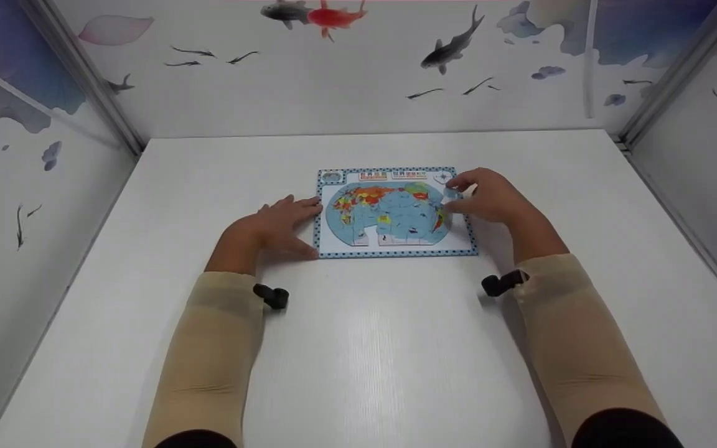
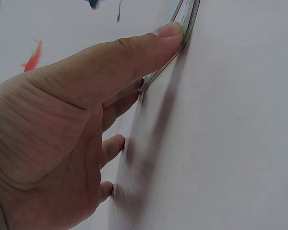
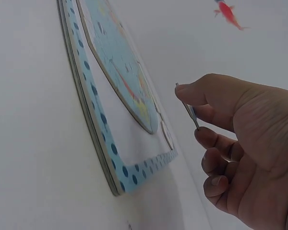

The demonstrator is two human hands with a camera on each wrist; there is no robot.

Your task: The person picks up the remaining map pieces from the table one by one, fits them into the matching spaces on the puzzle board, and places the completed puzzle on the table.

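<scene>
A world map puzzle board with a dotted blue border lies on the white table. Pieces fill much of its oval map, and a white gap shows at the lower left. My left hand is spread against the board's left edge. In the left wrist view its thumb touches the corner, while several fingertips rest on the table. Over the board's right side, my right hand pinches a small thin puzzle piece, blue in the head view, between thumb and fingers. The right wrist view shows that piece held above the board.
White tabletop surrounds the board on all sides. Walls painted with fish enclose the table at the back and both sides, with metal posts at the corners. A black wrist camera sticks out from each sleeve.
</scene>
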